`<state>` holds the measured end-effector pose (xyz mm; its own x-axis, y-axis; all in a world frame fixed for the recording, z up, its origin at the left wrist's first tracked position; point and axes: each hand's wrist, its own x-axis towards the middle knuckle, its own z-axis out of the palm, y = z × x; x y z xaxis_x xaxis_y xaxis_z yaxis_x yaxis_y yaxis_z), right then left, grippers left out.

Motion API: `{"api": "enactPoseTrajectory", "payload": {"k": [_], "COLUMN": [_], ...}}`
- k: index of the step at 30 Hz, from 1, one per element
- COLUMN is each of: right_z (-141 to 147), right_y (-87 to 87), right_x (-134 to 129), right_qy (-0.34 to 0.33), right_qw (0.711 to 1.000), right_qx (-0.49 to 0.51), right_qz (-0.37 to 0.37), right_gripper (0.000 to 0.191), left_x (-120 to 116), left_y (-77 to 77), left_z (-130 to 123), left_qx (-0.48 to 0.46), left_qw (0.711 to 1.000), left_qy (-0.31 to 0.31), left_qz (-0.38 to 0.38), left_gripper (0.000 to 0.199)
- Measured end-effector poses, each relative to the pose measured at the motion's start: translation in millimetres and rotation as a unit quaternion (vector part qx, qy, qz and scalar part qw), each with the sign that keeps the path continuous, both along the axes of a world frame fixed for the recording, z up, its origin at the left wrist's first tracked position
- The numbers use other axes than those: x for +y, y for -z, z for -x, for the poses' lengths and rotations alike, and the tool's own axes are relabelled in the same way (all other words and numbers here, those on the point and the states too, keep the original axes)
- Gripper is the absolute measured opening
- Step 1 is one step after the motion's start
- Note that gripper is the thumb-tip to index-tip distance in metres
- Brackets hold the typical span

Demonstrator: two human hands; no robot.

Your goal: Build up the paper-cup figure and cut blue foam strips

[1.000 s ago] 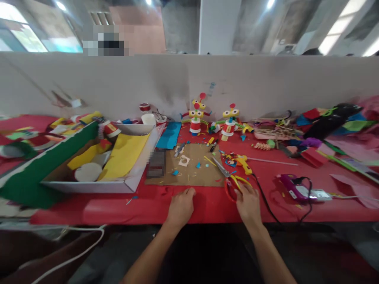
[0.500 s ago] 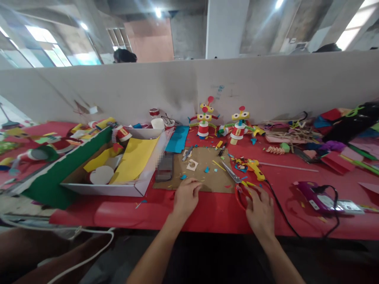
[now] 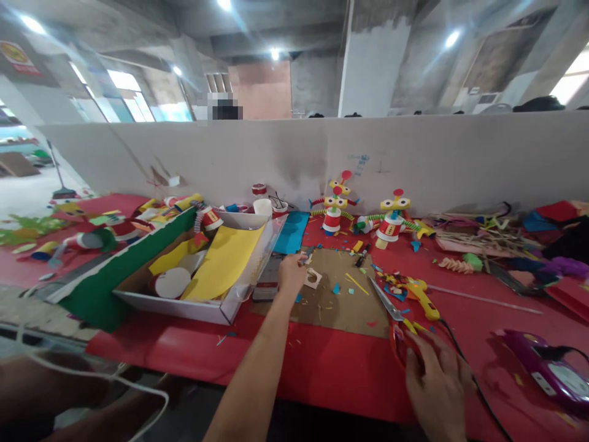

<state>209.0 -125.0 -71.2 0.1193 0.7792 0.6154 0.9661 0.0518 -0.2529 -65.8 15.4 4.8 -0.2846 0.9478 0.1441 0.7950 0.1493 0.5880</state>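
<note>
My left hand (image 3: 291, 274) reaches to the back left of the brown cardboard mat (image 3: 340, 313), its fingertips pressed together at small scraps; what they hold, if anything, is too small to name. Beside it lies a cream paper square with a round hole (image 3: 313, 278). My right hand (image 3: 435, 374) rests with fingers apart by the red handles of the scissors (image 3: 389, 302), whose blades point away to the left. A yellow glue gun (image 3: 426, 301) lies beyond that hand. The dark phone (image 3: 265, 281) is partly behind my left wrist.
A white box (image 3: 184, 307) with yellow sheets stands at the left beside a green board (image 3: 105, 276). Paper-cup robots (image 3: 333, 220) stand at the back against the partition. Blue paper (image 3: 292, 233) lies behind the mat. A purple device (image 3: 547, 368) with a cable is at the right.
My left hand has moved forward from the mat's front edge to its back left. My right hand has spread its fingers near the scissors' handles. The view has shifted and tilted up.
</note>
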Motion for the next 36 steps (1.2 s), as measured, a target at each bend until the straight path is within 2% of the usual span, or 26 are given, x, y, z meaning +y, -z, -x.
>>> {"api": "enactPoseTrajectory", "payload": {"k": [2,5,8,11,15,18,21,24,26,29,31,34,36], "right_z": [-0.8,0.9,13.6,41.7,90.9,117.4,125.2,119.9,115.8,114.8,117.0,118.9,116.4], "right_y": [-1.4,-10.6,-29.9,-53.5,-72.0,-67.1,-51.9,-39.1,-35.1,-32.7,-30.8,-28.7,-30.4], "right_x": [-2.5,-5.4,0.4,21.2,61.2,82.9,92.2,94.6,94.9,94.1,92.9,92.8,94.7], "right_qy": [-0.005,-0.033,-0.11,-0.192,-0.25,-0.283,-0.316,-0.349,-0.356,-0.342,-0.329,-0.313,-0.3], "right_qw": [1.0,0.996,0.988,0.978,0.967,0.956,0.944,0.931,0.926,0.922,0.908,0.877,0.89], "right_qx": [-0.009,-0.01,0.01,0.016,0.033,0.071,0.098,0.11,0.123,0.183,0.258,0.361,0.343], "right_qz": [-0.029,-0.086,-0.109,-0.082,0.021,0.039,0.022,0.003,0.002,0.015,0.037,0.046,0.01], "right_gripper": [0.03,0.024,0.021,0.023,0.025,0.027,0.029,0.027,0.026,0.031,0.046,0.072,0.076], "left_x": [2.1,4.3,10.9,19.7,25.9,25.1,22.3,18.6,13.6,-4.6,-27.8,-76.7,-112.1], "left_y": [-0.8,-0.4,1.3,2.7,3.7,4.8,6.5,4.0,-2.2,-14.5,-18.6,-10.2,3.1], "left_z": [0.5,6.3,15.4,21.3,24.0,27.5,31.6,31.2,26.5,13.2,2.5,-9.7,-10.8], "left_qx": [0.025,0.138,0.208,0.204,0.199,0.197,0.189,0.165,0.168,0.202,0.216,0.208,0.177], "left_qw": [0.999,0.989,0.978,0.978,0.979,0.98,0.982,0.974,0.958,0.937,0.926,0.891,0.885], "left_qy": [-0.015,-0.04,-0.025,0.0,0.006,0.006,-0.016,-0.076,-0.077,-0.021,0.009,0.063,0.116], "left_qz": [-0.019,-0.025,0.014,0.033,0.041,0.017,-0.025,-0.132,-0.219,-0.283,-0.31,-0.398,-0.414], "left_gripper": [0.032,0.027,0.024,0.024,0.026,0.025,0.03,0.031,0.034,0.039,0.033,0.034,0.037]}}
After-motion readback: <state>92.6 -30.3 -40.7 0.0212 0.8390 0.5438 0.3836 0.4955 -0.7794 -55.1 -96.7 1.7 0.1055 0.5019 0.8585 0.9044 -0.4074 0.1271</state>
